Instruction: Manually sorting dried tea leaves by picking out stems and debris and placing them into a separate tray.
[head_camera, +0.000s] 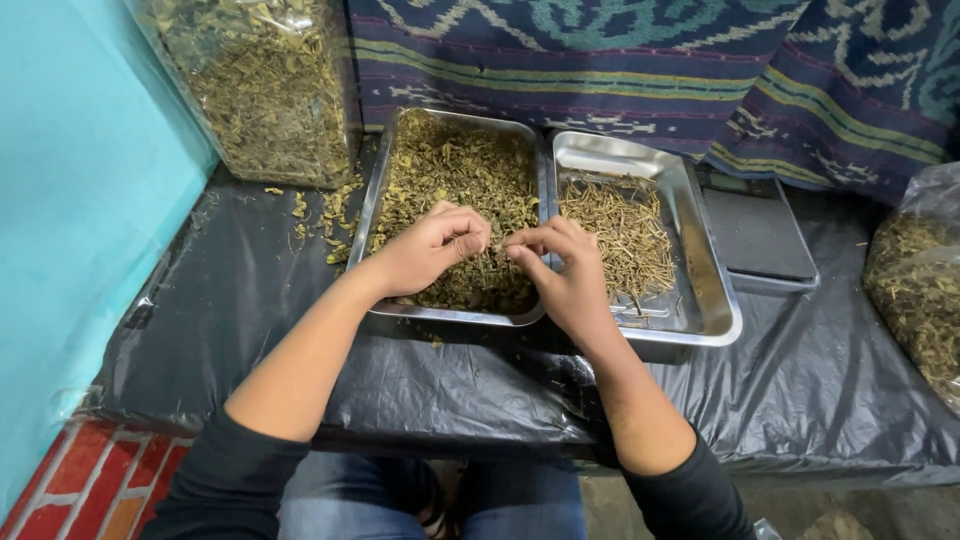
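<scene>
Nearest, the left hand (428, 250) and right hand (560, 275) meet fingertip to fingertip, both pinching a thin dried sprig (497, 243) above the leaf-filled rectangular steel tray (452, 316). Crinkled black plastic sheeting (250, 300) covers the table. Beside it, the second shiny steel tray (715, 300) holds pale bare stems (620, 235). Farther off stand a flat dark scale (757, 235), a clear bag of dried leaves (265, 90) and striped woven cloth (620, 60).

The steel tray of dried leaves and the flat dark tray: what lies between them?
The head view shows a steel tray holding thin stems.
</scene>
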